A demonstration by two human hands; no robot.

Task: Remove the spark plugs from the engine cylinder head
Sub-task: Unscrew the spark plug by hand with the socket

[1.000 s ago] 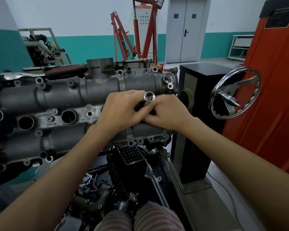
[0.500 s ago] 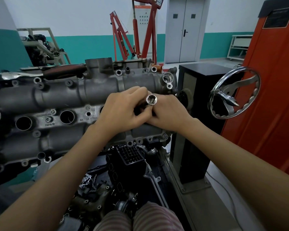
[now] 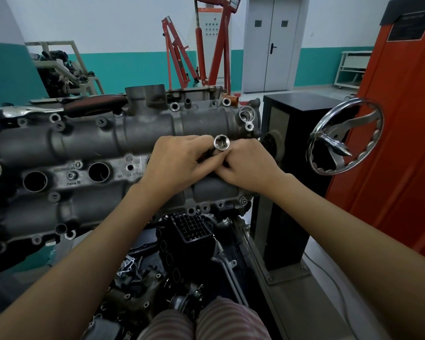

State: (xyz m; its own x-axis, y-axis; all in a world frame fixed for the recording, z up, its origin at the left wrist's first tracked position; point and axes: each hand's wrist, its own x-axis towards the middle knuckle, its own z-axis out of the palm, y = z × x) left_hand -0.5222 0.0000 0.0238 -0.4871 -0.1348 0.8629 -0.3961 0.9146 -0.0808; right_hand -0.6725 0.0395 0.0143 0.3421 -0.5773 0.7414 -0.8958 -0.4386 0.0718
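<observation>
Gripping the socket between both hands, centre frame, over the cylinder head.

Standing long axis up out of the well; left hand and right hand curling round its shaft, equally near.

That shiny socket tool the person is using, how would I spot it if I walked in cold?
Find the long grey engine cylinder head. Near its right end, the left hand and right hand meet around the socket. It is the only bright chrome tube there, standing up with its hollow end open.
</observation>
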